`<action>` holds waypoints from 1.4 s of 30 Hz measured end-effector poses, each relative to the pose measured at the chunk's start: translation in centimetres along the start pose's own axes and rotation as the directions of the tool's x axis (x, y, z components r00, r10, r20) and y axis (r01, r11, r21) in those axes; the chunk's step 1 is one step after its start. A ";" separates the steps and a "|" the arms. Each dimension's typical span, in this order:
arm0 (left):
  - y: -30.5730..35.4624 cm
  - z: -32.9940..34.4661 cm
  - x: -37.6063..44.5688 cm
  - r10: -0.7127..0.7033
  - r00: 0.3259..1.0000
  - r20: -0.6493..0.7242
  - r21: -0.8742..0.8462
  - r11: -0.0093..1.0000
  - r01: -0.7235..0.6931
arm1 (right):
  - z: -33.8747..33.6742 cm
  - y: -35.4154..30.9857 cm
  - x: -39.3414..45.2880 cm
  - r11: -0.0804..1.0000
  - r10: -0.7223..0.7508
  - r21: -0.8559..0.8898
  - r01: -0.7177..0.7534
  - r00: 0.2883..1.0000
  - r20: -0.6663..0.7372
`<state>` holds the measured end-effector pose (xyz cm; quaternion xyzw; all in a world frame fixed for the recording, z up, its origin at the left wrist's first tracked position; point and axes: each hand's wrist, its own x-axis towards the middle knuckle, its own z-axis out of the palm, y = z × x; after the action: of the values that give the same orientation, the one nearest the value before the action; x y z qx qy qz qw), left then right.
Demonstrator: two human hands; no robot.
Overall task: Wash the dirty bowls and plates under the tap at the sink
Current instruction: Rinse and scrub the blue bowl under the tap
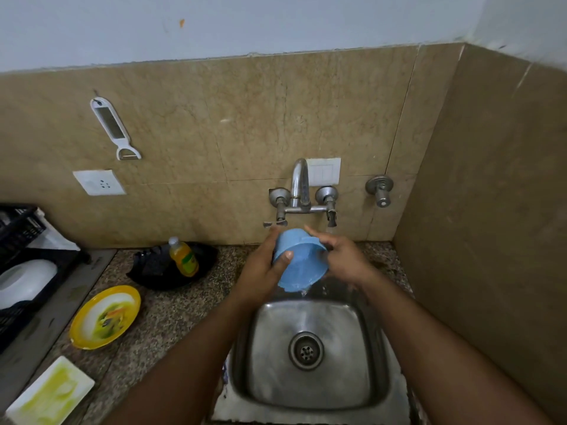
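Observation:
A blue bowl (302, 259) is held upside down and tilted under the tap (300, 182), above the far edge of the steel sink (362, 357). My left hand (264, 268) grips its left side, thumb on the outer wall. On the bowl's right side rests my right hand (340, 256), its fingers stretched over the base. Water drips from the bowl's lower rim. A dirty yellow plate (106, 317) and a dirty white rectangular plate (50, 394) lie on the counter to the left.
A black dish (153, 271) holding a dish soap bottle (184, 256) sits behind the yellow plate. A black drying rack (18, 265) with a white dish stands at far left. A tiled wall closes the right side.

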<state>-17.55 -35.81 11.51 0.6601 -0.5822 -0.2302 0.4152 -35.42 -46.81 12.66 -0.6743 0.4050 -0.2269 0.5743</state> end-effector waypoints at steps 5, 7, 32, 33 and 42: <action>3.0 -0.3 -0.5 -0.301 0.952 0.057 -0.514 0.808 0.287 | 0.8 -0.5 -2.1 0.962 -0.260 -0.106 0.253 0.964 -0.060; 3.3 -0.7 -0.4 -0.320 0.947 0.032 -0.526 0.800 0.289 | 1.1 -0.4 -2.5 0.958 -0.286 -0.039 0.284 0.956 -0.061; 4.6 -2.9 -0.2 -0.218 0.970 -0.107 -0.344 0.924 0.170 | 0.3 -2.8 -3.4 0.915 -0.291 0.289 0.282 0.957 -0.015; 4.5 -2.8 -0.1 -0.227 0.968 -0.105 -0.344 0.922 0.178 | 0.3 -2.7 -3.3 0.914 -0.292 0.291 0.283 0.956 -0.014; 3.7 -2.7 0.5 -0.301 0.951 -0.075 -0.382 0.889 0.251 | 0.4 -2.1 -2.8 0.914 -0.279 0.302 0.271 0.960 -0.018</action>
<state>-17.47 -35.45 16.08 0.6603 -0.3999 -0.3475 0.5322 -36.11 -44.27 15.07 -0.6318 0.2594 -0.3557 0.6380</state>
